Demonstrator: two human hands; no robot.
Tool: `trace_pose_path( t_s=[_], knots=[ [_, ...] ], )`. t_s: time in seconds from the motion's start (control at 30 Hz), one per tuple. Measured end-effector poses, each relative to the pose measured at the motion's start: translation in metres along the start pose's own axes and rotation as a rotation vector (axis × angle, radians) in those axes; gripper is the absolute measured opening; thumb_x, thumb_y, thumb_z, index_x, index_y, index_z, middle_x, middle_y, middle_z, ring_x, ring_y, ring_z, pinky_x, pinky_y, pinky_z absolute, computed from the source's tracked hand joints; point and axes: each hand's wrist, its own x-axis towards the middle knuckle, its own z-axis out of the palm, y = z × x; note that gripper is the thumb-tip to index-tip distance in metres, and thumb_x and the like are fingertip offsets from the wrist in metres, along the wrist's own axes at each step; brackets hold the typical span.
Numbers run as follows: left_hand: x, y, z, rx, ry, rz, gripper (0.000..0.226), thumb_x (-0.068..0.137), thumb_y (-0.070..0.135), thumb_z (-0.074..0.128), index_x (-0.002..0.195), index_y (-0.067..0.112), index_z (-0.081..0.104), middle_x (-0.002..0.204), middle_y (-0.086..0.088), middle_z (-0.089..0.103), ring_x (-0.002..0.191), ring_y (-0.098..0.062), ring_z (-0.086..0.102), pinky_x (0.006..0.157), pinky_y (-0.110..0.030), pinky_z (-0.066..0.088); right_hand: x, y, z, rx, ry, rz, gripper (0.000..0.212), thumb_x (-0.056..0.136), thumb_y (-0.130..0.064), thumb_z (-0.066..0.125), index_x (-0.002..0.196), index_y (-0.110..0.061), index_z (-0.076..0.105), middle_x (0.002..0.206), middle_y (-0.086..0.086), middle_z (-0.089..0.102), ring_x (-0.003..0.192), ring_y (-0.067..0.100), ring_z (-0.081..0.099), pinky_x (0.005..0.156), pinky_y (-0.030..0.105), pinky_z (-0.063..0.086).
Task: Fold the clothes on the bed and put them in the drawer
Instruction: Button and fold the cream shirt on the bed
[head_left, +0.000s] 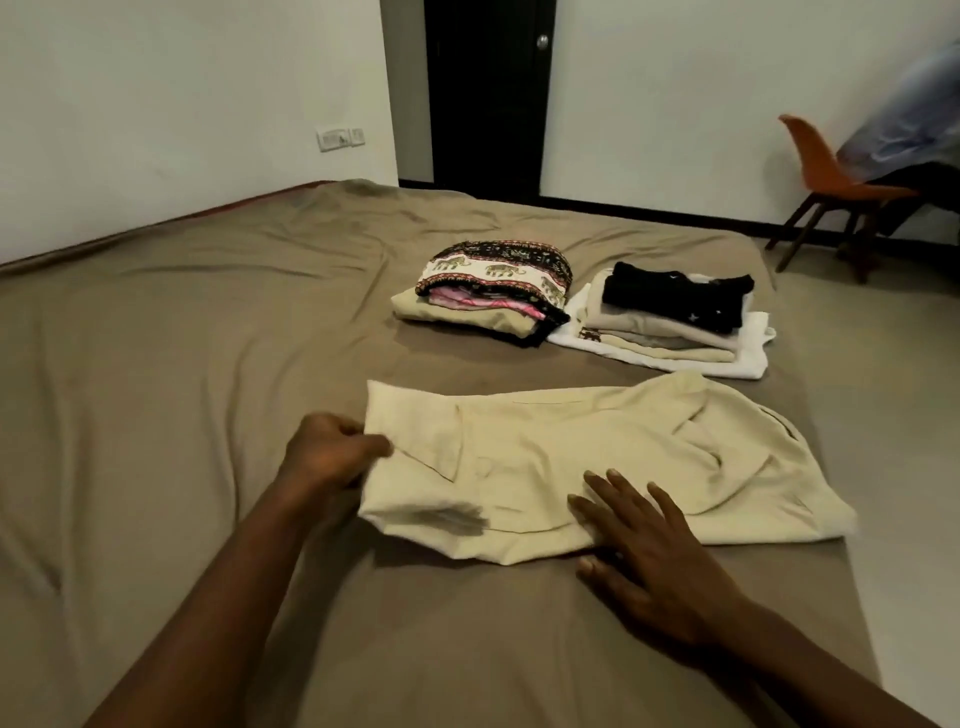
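I see one cream garment (597, 457), creased and partly folded, lying on the near right of the bed (182, 364). My left hand (332, 452) grips its left edge, fingers curled on the cloth. My right hand (654, 561) rests flat on its near edge, fingers straight and apart. Two folded stacks lie farther back, side by side: elephant-print stack (493, 291) left, black-topped stack (670, 322) right. One orange chair (826, 176) stands far right.

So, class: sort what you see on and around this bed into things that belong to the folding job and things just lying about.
Job: cream garment, left hand gripping its edge, right hand flat on it, elephant-print pile, black-topped pile, bed.
Lying about: orange chair, dark door, wall switch.
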Motion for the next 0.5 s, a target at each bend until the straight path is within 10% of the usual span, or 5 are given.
trace_pose_path(
  t_s=[0.23,0.37,0.5],
  knots=[
    [-0.031,0.105,0.084,0.55,0.095,0.327,0.036,0.068,0.035,0.081,0.094,0.011,0.076,0.094,-0.012,0.075,0.093,-0.031,0.071,0.073,-0.031,0.052,0.026,0.022,-0.021,0.781,0.191,0.333,0.038,0.102,-0.054,0.052,0.124,-0.028,0.068,0.125,-0.011,0.068,0.113,0.005,0.061,0.103,0.032,0.048],
    [-0.057,0.127,0.172,0.784,0.092,0.414,0.035,0.084,0.02,0.075,0.114,0.007,0.065,0.119,-0.018,0.067,0.114,-0.035,0.064,0.087,-0.035,0.051,0.043,0.037,-0.028,1.414,0.183,0.602,0.042,0.106,-0.045,0.05,0.112,-0.008,0.068,0.098,0.009,0.072,0.084,0.021,0.066,0.075,0.033,0.052],
    [-0.075,0.115,0.241,0.862,-0.022,0.435,0.031,0.089,0.015,0.071,0.119,0.01,0.064,0.124,-0.015,0.066,0.117,-0.033,0.064,0.09,-0.036,0.053,0.038,0.055,-0.034,1.803,0.057,0.738,0.046,0.107,-0.049,0.043,0.117,-0.008,0.062,0.11,0.018,0.072,0.095,0.03,0.071,0.08,0.036,0.055]
  ],
)
